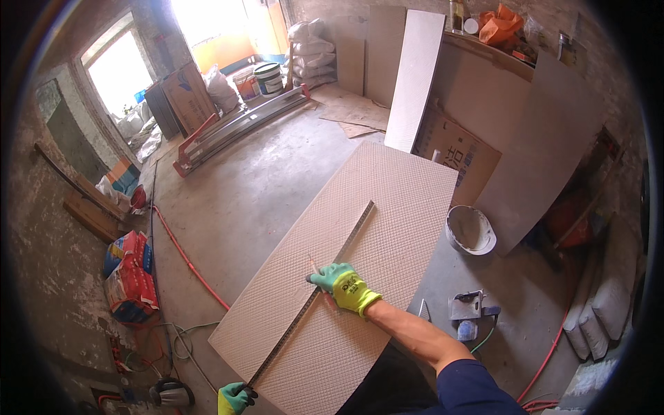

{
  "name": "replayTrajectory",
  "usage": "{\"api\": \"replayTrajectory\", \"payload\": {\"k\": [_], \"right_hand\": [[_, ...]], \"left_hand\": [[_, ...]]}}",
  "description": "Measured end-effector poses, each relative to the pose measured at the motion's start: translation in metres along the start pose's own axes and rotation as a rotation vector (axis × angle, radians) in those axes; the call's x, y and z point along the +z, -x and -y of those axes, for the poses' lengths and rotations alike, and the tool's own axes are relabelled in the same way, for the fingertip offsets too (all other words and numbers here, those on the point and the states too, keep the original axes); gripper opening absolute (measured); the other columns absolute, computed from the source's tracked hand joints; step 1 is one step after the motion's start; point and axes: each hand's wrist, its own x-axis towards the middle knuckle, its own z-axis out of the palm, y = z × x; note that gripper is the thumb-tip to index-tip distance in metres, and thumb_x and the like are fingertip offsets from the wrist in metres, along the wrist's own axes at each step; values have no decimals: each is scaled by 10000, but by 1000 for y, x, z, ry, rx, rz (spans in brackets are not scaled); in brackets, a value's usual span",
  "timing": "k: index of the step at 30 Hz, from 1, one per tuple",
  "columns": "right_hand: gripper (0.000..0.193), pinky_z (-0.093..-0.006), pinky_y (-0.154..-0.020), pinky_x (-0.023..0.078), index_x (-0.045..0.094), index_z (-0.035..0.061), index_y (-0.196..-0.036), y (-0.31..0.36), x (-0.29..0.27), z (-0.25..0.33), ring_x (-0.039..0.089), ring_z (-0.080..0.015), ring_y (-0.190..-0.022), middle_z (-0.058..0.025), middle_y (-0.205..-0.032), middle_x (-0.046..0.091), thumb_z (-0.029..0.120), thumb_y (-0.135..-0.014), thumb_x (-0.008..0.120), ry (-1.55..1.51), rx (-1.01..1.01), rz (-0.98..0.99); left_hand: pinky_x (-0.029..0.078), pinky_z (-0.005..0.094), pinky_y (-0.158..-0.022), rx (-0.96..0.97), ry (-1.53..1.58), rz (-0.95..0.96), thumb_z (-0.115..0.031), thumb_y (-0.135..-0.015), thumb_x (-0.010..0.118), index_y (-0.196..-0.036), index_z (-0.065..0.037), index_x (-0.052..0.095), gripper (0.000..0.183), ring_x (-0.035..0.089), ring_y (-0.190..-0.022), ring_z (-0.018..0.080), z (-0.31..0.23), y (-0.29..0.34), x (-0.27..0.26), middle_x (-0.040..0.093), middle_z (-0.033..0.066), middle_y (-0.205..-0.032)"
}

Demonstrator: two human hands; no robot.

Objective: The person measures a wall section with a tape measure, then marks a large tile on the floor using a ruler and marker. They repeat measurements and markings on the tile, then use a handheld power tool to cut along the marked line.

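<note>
A large tile (401,187) lies back side up, its pale beige surface covered in a fine raised grid. Across it runs a long dark metal ruler (356,225) with markings along one edge. My left hand (236,399), in a green and yellow glove, is closed on the ruler's near end at the tile's lower left edge. My right hand (346,287), gloved alike, is over the middle of the ruler, with its fingers closed round a slim pencil-like stick (313,264). The stick's thin tip points away from me; its lower part is hidden by the glove.
A long tile cutter (238,131) lies on the floor ahead. To the right are a white hard hat (472,230), a small power tool (468,304) and leaning boards (546,152). Red bags (131,280) and a red hose (187,259) lie left; buckets (268,79) stand far back.
</note>
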Motion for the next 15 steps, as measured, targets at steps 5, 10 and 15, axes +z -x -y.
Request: {"api": "replayTrajectory", "payload": {"k": [5,10,15], "right_hand": [[181,-359,-573,511,600,110,-851,1,0,-1,650,-235,-648,-27,-671,587,88,-724,728,-8,-9,9],[246,-360,-569,509,588,111,-846,1,0,-2,648,-238,-645,-28,-667,578,95,-674,763,16,-37,-33],[272,-379,-583,509,584,117,-868,3,2,-3,641,-245,-678,-29,-700,581,111,-669,771,12,-22,-22]], "left_hand": [[497,243,-530,2,-5,18,-44,-934,591,-1053,35,692,175,623,-588,129,2,-1,-2,719,110,-802],[493,242,-523,4,3,5,-39,-933,589,-1056,35,692,177,620,-578,128,6,-3,-2,719,112,-799],[489,242,-517,-3,3,1,-38,-933,588,-1055,35,692,176,615,-571,126,6,-3,-1,719,111,-796]]}}
